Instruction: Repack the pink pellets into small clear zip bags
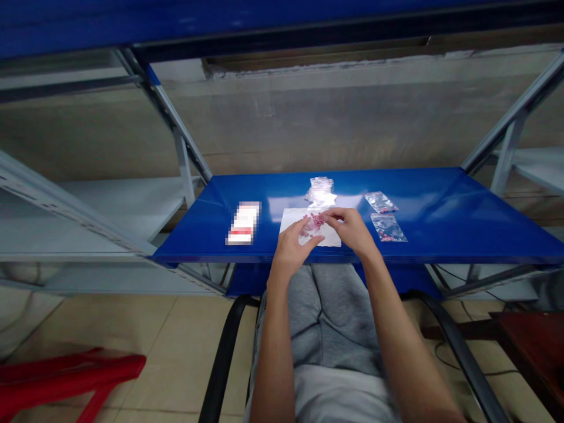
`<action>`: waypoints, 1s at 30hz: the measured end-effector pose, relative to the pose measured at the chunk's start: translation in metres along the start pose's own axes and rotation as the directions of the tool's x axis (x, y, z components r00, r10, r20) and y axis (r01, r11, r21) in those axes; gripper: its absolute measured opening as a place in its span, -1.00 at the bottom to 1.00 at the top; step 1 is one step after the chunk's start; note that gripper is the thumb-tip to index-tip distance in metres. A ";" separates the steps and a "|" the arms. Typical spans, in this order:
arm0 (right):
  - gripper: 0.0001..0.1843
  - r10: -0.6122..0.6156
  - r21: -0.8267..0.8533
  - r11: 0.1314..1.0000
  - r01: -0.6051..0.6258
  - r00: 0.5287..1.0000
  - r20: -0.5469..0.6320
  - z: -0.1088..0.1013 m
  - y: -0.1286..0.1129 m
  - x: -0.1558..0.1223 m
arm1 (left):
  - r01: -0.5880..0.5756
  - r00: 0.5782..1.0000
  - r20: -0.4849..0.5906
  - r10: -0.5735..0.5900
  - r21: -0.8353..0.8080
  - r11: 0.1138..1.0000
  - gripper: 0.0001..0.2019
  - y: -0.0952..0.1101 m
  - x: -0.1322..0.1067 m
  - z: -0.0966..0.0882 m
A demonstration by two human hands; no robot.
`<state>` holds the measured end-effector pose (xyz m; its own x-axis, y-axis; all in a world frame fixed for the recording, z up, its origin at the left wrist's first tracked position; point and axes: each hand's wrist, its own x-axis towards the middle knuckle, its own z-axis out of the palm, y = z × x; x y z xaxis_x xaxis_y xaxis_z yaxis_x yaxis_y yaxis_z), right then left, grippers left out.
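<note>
On the blue shelf table, a white sheet of paper (289,218) lies in front of me with a small heap of pinkish-red beads (317,220) on it. My left hand (291,247) curls around a small clear plastic bag (307,234) at the near side of the beads, thumb and fingers holding its edge. My right hand (351,230) is closed in a pinch at the right of the heap; what sits between its fingertips is too small to make out. Two clear zip bags, one farther (380,202) and one nearer (388,228), lie to the right with pink beads inside.
A stack of clear zip bags (321,191) lies behind the paper. At the left is a blurred-out white and red item (244,223). Metal shelf posts frame the blue table (449,217). Black chair armrests (229,346) flank my legs, and a red stool (88,376) stands at lower left.
</note>
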<state>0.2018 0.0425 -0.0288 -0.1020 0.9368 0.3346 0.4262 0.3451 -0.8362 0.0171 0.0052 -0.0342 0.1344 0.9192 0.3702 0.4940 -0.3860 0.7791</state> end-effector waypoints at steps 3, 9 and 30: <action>-0.78 0.075 -0.256 0.962 -0.098 0.992 -0.097 -0.001 0.017 0.012 | -0.005 1.000 -0.010 0.006 0.044 0.999 -0.46 -0.001 0.000 -0.002; -0.72 0.093 -0.509 0.858 -0.071 0.996 0.017 0.001 0.038 0.029 | -0.005 1.000 -0.004 0.005 0.076 0.997 -0.47 -0.003 -0.001 -0.005; -0.81 -0.057 -0.101 0.993 0.065 0.995 0.082 -0.010 0.009 0.001 | -0.013 1.000 -0.001 0.013 0.090 0.996 -0.46 -0.004 -0.001 -0.002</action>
<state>0.2144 0.0462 -0.0317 -0.1991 0.9172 0.3451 0.5070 0.3978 -0.7647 0.0131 0.0057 -0.0363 0.1397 0.9140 0.3810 0.5672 -0.3892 0.7258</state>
